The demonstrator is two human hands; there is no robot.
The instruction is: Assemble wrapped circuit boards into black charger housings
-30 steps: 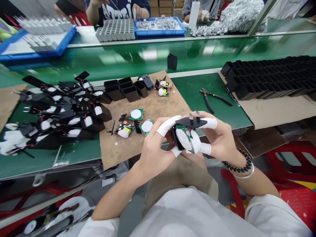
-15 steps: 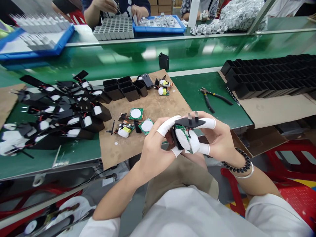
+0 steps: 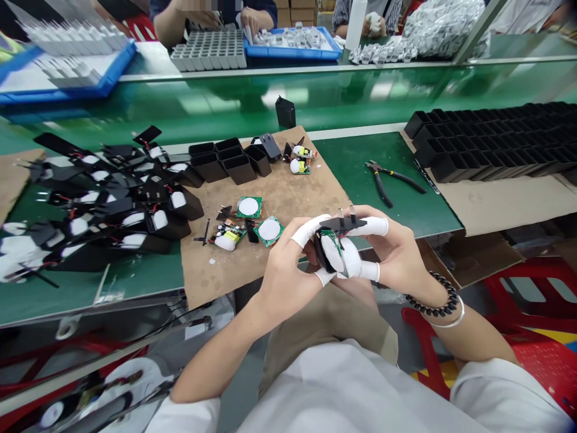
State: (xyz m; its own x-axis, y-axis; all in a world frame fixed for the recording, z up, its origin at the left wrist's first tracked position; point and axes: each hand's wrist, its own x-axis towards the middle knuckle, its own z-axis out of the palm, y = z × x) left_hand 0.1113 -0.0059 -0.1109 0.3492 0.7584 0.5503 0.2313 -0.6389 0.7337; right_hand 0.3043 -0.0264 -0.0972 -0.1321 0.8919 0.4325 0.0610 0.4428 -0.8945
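my left hand (image 3: 288, 267) is closed on a black case (image 3: 321, 252), held tilted just in front of the bench (image 3: 345, 159). my right hand (image 3: 400, 255) grips a white-padded circuit assembly (image 3: 350, 260) between thumb and index finger. white finger covers (image 3: 310, 231) are worn on both hands. the assembly sits at the mouth of the case; how deep it goes i cannot tell. a black plug plate (image 3: 342, 224) with metal prongs spans between my index fingertips, above the assembly.

on the cardboard sheet (image 3: 210, 285): two green boards (image 3: 248, 207) with white discs, loose components beside them, and a cluster of open cases (image 3: 238, 170) near the far edge. pliers (image 3: 381, 180) lie spread on the bench, near the rows of black cases (image 3: 487, 147) at right.
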